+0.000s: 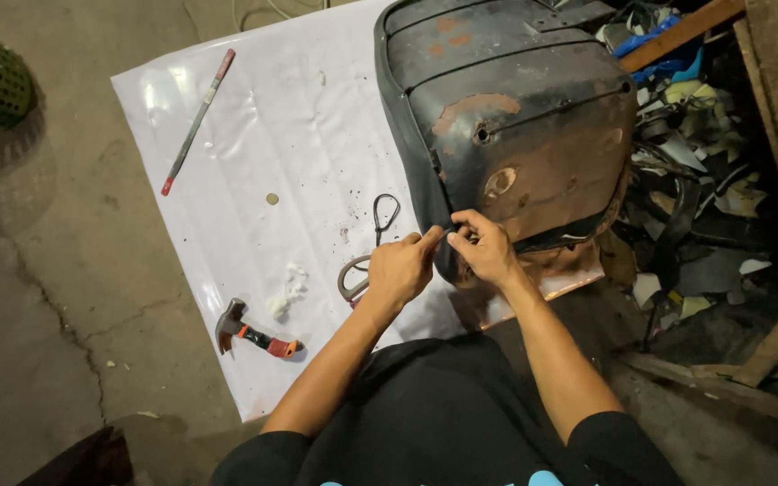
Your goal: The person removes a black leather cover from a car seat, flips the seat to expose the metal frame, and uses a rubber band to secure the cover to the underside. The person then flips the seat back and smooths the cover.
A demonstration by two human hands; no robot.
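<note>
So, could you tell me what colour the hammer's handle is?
The hammer's handle is orange and black, seen in the head view.

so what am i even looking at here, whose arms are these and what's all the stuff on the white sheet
This is a single picture from a camera worn on a person's head, looking down at their own two bare arms. The left hand and right hand both pinch the dark cover edge of a rusty, upturned seat base, at its near rim.

The seat rests on a white plastic sheet spread over a concrete floor. On the sheet lie a small hammer with an orange-and-black handle, a long thin red-tipped tool, a coin-like disc, a bit of white fluff and scissors, partly hidden by the left hand. To the right is a heap of scraps inside a wooden frame.
</note>
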